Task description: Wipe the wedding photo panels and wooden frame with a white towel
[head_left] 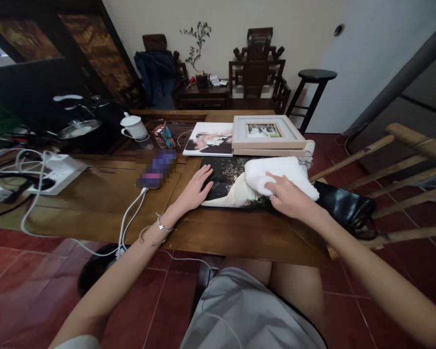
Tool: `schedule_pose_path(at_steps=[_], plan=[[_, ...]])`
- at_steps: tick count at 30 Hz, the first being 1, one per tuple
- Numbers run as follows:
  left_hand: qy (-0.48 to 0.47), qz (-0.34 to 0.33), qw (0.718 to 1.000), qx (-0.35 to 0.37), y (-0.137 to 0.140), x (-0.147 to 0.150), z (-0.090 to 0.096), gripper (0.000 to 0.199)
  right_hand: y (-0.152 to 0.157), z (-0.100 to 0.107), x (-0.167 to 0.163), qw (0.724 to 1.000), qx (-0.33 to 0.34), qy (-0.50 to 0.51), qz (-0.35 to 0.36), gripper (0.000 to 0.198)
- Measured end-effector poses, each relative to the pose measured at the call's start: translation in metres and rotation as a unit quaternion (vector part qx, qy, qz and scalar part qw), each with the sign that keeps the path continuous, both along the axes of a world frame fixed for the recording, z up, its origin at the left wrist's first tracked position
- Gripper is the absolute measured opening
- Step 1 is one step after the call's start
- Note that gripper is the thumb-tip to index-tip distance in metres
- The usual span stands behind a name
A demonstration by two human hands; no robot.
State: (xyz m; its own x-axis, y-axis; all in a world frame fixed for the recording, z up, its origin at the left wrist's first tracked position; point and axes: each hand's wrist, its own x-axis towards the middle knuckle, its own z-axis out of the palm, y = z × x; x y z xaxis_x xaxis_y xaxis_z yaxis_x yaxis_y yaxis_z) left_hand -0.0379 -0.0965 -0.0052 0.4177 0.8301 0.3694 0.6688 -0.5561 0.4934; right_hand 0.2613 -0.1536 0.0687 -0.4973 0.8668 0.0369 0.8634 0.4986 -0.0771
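Observation:
A dark photo panel (221, 186) with a pale dress printed on it lies flat on the wooden table (218, 230). My left hand (196, 188) rests on the panel's left edge, palm down, with the fingers stretched out and holding nothing. On the panel's right part lies a folded white towel (287, 167), hiding that part of the picture. My right hand (285, 194) grips the towel's near side and presses it onto the panel; its fingertips are partly sunk in the cloth.
Behind the panel lie a white-edged photo print (210, 138) and stacked light wooden frames (236, 133). A phone (158, 167) with a white cable, a drink carton (164, 135), a lidded cup (134, 127) and a power strip (63, 174) stand leftward. A black bag (343, 206) sits right.

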Motion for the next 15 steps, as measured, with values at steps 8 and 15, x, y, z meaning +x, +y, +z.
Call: schedule_pose_path(at_steps=[8,15], plan=[[-0.001,0.003,1.0,0.002,0.001,0.0,0.0,0.051,0.058,0.011,0.007,1.0,0.005,-0.006,-0.022,0.027],[0.0,0.004,1.0,-0.004,-0.001,0.0,0.002,0.051,0.057,0.008,0.006,0.999,0.006,-0.004,-0.032,0.028]])
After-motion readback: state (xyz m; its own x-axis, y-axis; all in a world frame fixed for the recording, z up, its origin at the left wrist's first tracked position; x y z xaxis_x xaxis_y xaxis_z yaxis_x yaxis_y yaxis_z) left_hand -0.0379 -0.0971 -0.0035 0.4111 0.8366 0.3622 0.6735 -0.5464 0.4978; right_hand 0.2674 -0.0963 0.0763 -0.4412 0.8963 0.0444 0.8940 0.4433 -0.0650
